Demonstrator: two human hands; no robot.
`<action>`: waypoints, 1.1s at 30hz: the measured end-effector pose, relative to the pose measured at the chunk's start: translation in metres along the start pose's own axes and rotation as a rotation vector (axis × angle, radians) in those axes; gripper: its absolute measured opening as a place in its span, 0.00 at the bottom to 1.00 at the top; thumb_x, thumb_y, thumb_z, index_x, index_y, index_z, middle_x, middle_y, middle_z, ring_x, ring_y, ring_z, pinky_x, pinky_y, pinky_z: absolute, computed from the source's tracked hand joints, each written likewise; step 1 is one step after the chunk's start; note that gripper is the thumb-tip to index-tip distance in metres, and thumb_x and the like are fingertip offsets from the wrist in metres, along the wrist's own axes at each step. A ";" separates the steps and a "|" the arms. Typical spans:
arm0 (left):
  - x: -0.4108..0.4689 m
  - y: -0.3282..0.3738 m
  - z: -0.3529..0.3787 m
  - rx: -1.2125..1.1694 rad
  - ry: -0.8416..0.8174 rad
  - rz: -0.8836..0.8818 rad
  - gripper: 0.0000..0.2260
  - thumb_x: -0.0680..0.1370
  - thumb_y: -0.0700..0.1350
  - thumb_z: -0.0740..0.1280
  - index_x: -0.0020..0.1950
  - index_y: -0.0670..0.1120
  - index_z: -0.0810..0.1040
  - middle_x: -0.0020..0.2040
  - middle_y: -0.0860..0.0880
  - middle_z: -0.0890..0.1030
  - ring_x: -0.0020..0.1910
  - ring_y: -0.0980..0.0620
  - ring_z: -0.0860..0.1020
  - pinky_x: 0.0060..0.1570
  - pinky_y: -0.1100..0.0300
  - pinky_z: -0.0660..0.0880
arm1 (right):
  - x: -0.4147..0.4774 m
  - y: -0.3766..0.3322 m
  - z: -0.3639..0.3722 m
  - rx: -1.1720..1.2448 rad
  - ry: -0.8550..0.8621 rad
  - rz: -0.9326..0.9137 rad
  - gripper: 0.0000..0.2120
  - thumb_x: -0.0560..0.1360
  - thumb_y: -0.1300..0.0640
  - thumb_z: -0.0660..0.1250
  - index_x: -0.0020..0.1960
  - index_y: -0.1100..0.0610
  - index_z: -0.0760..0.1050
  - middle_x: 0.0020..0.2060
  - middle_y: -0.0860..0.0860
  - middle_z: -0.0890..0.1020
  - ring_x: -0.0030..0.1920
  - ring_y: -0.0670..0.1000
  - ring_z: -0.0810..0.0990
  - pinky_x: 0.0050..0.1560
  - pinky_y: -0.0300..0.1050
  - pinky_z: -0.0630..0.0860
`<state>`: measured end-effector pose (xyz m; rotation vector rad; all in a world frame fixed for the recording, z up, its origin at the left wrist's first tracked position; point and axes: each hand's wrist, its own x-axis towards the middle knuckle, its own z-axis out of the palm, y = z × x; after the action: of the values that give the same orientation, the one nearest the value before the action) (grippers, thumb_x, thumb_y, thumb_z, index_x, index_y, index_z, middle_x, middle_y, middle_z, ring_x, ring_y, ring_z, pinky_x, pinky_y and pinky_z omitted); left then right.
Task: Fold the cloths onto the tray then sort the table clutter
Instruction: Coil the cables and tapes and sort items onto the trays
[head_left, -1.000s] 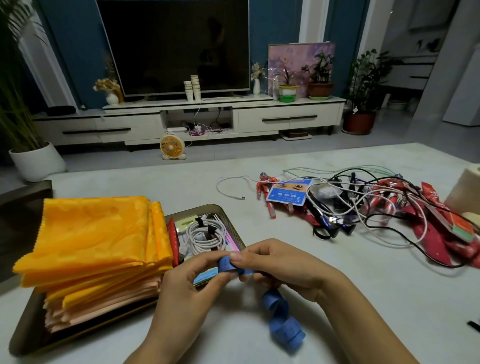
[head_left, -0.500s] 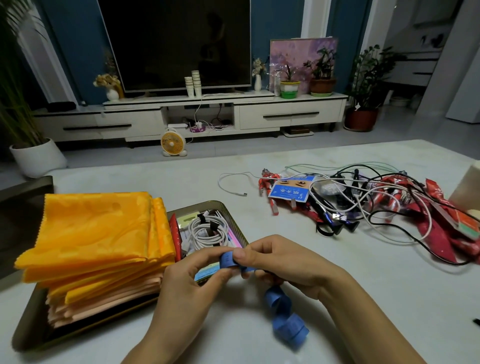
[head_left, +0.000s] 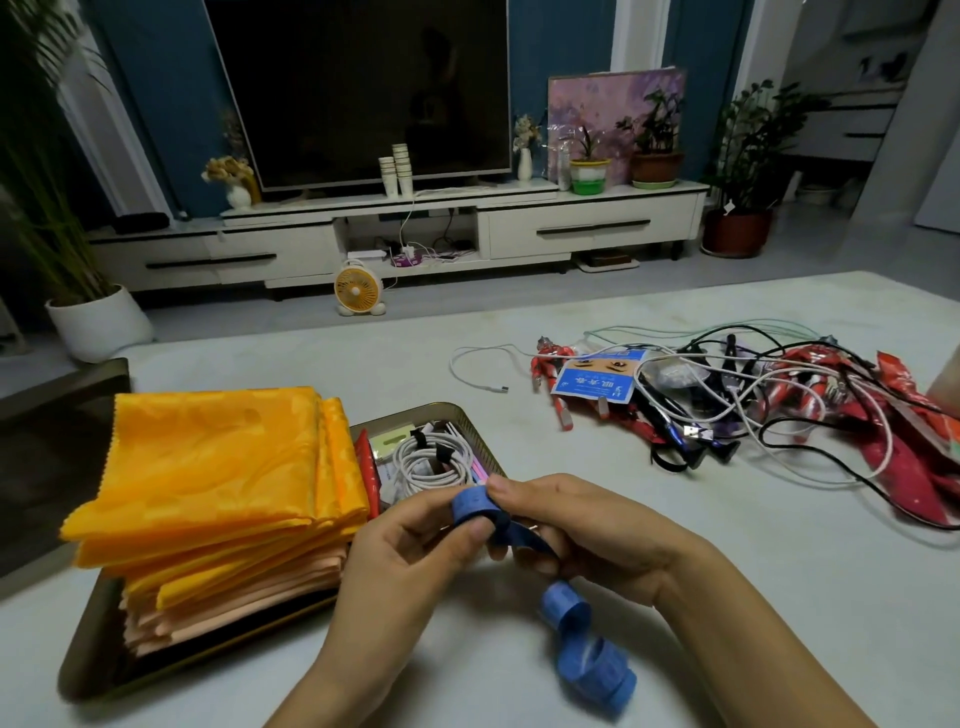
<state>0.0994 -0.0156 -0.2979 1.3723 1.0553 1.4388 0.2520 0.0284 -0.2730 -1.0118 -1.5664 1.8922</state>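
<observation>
Cloths (head_left: 208, 467) sat folded on tray (head_left: 93, 670), far left. Left hand (head_left: 400, 551) pinched strap (head_left: 472, 506) at its rolled end above the table; right hand (head_left: 587, 530) curled round it alongside. Strap likely light, limp, springy: best held at the roll. Cables (head_left: 727, 405) lay right.

Your left hand (head_left: 415, 551) and right hand (head_left: 587, 530) are both bare. Both forearms are bare too, uncovered right down to the lower edge of view. Fingernails, where they show, are short and plain.
</observation>
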 end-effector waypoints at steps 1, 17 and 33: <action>0.000 0.000 -0.002 -0.030 0.005 -0.006 0.08 0.67 0.45 0.72 0.42 0.56 0.85 0.42 0.50 0.85 0.41 0.57 0.82 0.41 0.68 0.76 | 0.001 0.002 0.000 0.004 -0.009 -0.014 0.17 0.70 0.39 0.67 0.40 0.52 0.82 0.36 0.56 0.73 0.28 0.43 0.67 0.29 0.34 0.61; 0.002 -0.001 0.000 -0.016 0.016 -0.037 0.04 0.65 0.42 0.74 0.38 0.50 0.85 0.41 0.50 0.85 0.41 0.58 0.82 0.39 0.71 0.74 | -0.002 0.006 -0.021 -0.116 -0.009 -0.003 0.08 0.76 0.65 0.64 0.40 0.58 0.78 0.35 0.52 0.81 0.31 0.46 0.76 0.34 0.34 0.72; 0.002 -0.018 -0.010 0.525 -0.010 0.326 0.18 0.68 0.60 0.68 0.57 0.66 0.74 0.51 0.65 0.80 0.53 0.64 0.78 0.51 0.72 0.73 | -0.001 -0.001 -0.001 -0.226 0.091 0.037 0.21 0.67 0.35 0.64 0.35 0.53 0.79 0.26 0.45 0.75 0.25 0.42 0.67 0.27 0.35 0.61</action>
<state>0.0903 -0.0090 -0.3152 1.9976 1.3068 1.4335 0.2532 0.0286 -0.2720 -1.2119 -1.7473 1.6945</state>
